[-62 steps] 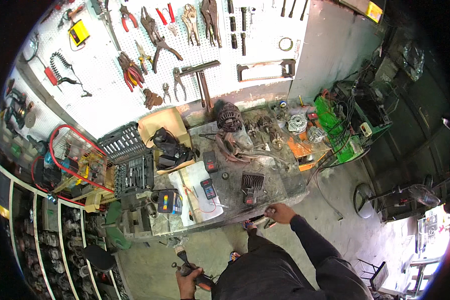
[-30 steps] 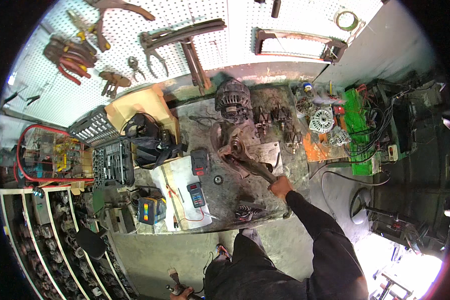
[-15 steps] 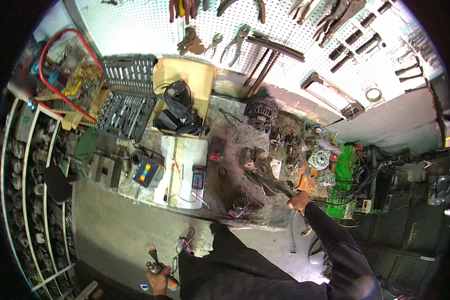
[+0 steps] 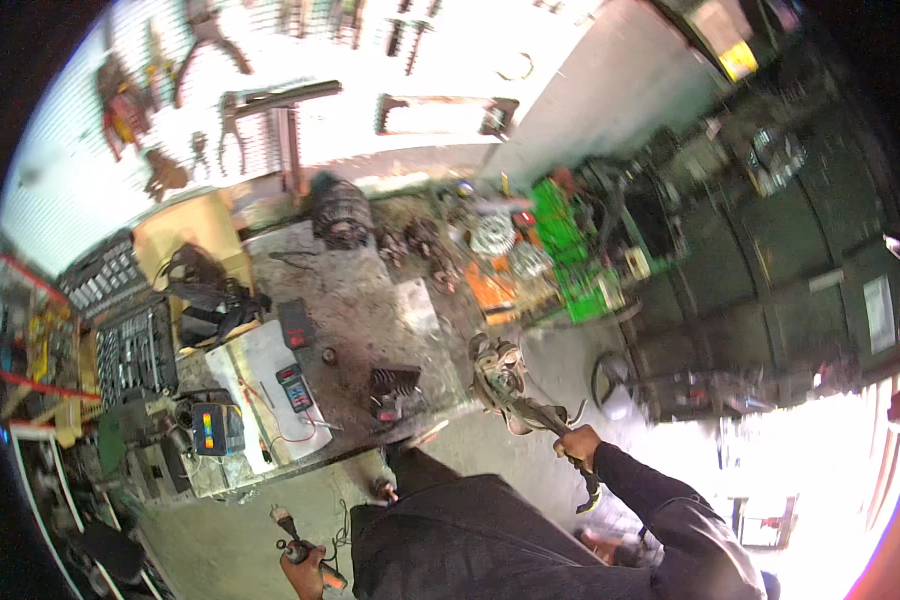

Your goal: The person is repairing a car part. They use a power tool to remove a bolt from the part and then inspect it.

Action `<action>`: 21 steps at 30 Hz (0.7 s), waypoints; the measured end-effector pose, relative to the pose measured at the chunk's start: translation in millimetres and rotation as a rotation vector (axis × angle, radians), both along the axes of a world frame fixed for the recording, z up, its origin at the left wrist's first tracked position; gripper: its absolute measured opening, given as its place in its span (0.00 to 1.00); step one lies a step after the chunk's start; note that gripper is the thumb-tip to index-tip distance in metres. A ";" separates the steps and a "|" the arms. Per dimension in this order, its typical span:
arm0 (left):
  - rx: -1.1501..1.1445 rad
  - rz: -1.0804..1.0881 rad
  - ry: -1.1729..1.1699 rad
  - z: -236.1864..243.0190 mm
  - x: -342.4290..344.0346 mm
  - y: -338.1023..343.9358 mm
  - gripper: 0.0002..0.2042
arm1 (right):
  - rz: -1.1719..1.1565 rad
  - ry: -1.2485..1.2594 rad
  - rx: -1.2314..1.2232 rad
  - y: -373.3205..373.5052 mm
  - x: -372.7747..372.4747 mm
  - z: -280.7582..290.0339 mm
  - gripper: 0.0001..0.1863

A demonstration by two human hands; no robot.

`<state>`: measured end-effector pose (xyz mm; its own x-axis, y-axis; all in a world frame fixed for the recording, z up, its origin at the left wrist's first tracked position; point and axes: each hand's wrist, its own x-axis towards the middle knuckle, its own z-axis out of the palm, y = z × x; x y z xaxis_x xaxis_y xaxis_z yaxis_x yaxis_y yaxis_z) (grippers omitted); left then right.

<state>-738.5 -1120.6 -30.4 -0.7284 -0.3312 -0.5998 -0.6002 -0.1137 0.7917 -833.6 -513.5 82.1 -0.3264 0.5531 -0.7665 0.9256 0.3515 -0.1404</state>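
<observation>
At the lower left, my left hand [image 4: 303,572] is closed around a dark tool [image 4: 295,549] with a metal collar and an orange part; its exact kind is unclear. A pale-tipped piece [image 4: 283,520] sticks up from it. My right hand [image 4: 579,445] is wrapped around the bar-like end of a greasy metal car part [image 4: 500,372], which has a bulky rounded far end. That part hangs in the air over the floor, just off the right end of the workbench [image 4: 345,380]. Motion blur hides finer detail.
On the bench are a digital multimeter [image 4: 293,388], a blue box-shaped device [image 4: 217,429], an alternator [image 4: 340,212] and a socket set [image 4: 135,350]. Green metal equipment [image 4: 567,245] stands past the bench's right end. Tools hang on the pegboard [image 4: 60,205] behind.
The view has swung to the right. My right hand has carried the metal car part off the bench top and out over the floor. My left hand keeps its hold.
</observation>
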 end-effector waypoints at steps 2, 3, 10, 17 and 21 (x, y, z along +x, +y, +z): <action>0.012 -0.056 -0.070 5.0 -10.0 0.8 0.20 | -0.282 -0.061 -0.027 -20.8 60.7 12.1 0.08; 0.020 -0.121 -0.003 9.8 -14.6 1.5 0.15 | -0.395 -0.020 -0.099 -32.4 93.7 17.3 0.08; -0.051 -0.615 -0.178 23.6 -39.6 27.6 0.19 | -0.980 0.038 -0.145 -112.6 303.4 -20.5 0.08; -0.076 -0.907 -0.155 16.0 -58.6 93.5 0.10 | -0.298 0.212 -0.147 -193.4 505.7 -95.9 0.05; -0.166 -1.295 -0.101 3.8 -86.0 167.9 0.09 | -1.190 -0.086 -0.282 -262.4 562.9 -137.0 0.10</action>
<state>-824.5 -952.7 -26.6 -0.5268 0.4962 -0.6901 -0.2573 0.6807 0.6859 -270.7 -775.8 -54.9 0.3268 0.2828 -0.9018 0.6587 -0.7524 0.0027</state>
